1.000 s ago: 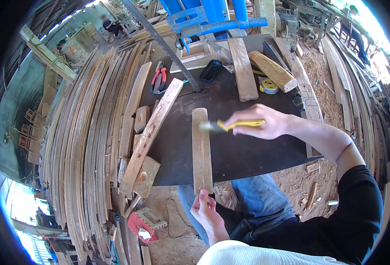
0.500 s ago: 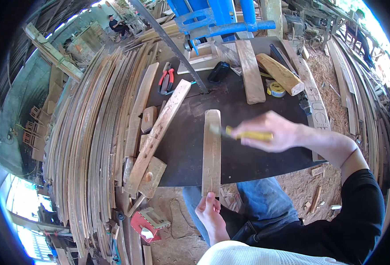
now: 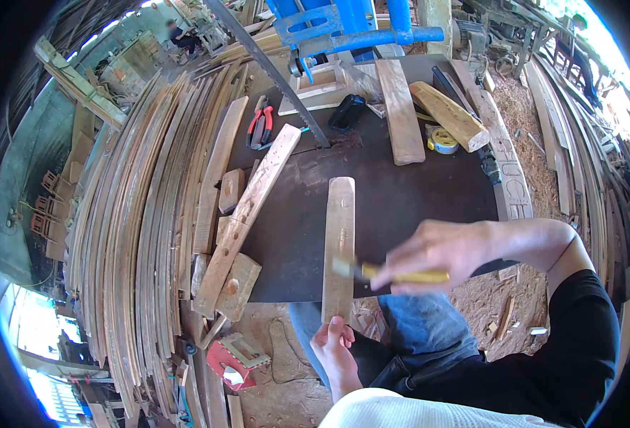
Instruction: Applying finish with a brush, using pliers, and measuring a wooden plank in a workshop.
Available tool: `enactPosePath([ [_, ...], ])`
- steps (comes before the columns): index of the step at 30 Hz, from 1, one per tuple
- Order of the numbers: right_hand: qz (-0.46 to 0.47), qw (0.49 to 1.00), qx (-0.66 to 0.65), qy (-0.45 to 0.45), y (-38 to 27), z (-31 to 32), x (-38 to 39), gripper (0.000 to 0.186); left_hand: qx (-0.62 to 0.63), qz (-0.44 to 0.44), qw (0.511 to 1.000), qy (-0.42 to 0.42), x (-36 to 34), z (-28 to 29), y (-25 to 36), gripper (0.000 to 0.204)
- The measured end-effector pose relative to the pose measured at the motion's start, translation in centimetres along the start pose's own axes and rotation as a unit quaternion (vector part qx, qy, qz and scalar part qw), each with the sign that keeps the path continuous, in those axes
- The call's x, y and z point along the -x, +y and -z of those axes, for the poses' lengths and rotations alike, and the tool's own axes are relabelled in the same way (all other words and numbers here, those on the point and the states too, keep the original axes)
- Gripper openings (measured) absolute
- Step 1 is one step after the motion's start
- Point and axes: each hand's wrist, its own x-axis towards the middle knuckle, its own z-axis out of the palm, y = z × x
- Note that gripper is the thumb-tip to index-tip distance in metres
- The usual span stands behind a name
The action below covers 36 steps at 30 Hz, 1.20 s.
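A narrow wooden board [image 3: 339, 214] lies on the dark table [image 3: 415, 207], pointing away from me, with its near end past the front edge. My left hand [image 3: 336, 349] pinches that near end between thumb and fingers. Across the lower half of the board, my right hand [image 3: 439, 257] holds a yellow-handled paintbrush [image 3: 372, 272]. Motion blurs the brush; its pale bristles are at the board's face.
A bandsaw blade [image 3: 272, 71] rises from the table below a blue machine frame [image 3: 350, 32]. Around it lie red-handled pliers [image 3: 260, 125], a black case [image 3: 347, 113], a yellow tape measure [image 3: 442, 140] and wood blocks [image 3: 450, 114]. Long planks [image 3: 136, 235] are stacked at left.
My right hand has drawn the brush down the board toward me, from near its far end to its lower half. My left hand keeps its pinch.
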Motion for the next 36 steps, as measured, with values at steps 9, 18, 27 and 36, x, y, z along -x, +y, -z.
enactPosePath([
  [9, -0.116, 0.980, 0.072, 0.143, 1.5, 1.0, 0.0, 0.024, -0.044, -0.016, 0.998, -0.028, -0.6, 0.2, -0.7, 0.051],
  [18, -0.209, 0.967, -0.063, 0.133, 1.5, 1.2, 0.1, 0.023, -0.093, -0.111, 0.989, -0.027, -0.9, 0.5, -1.9, 0.056],
  [27, 0.010, 0.994, -0.104, 0.018, 1.5, 0.2, 0.4, 0.023, -0.376, -0.406, 0.831, 0.059, -1.1, 0.4, -0.1, 0.073],
  [36, -0.002, 0.988, -0.156, 0.021, 0.8, -1.1, -0.2, 0.025, -0.376, -0.394, 0.839, 0.022, -1.9, 0.0, 1.1, 0.071],
])
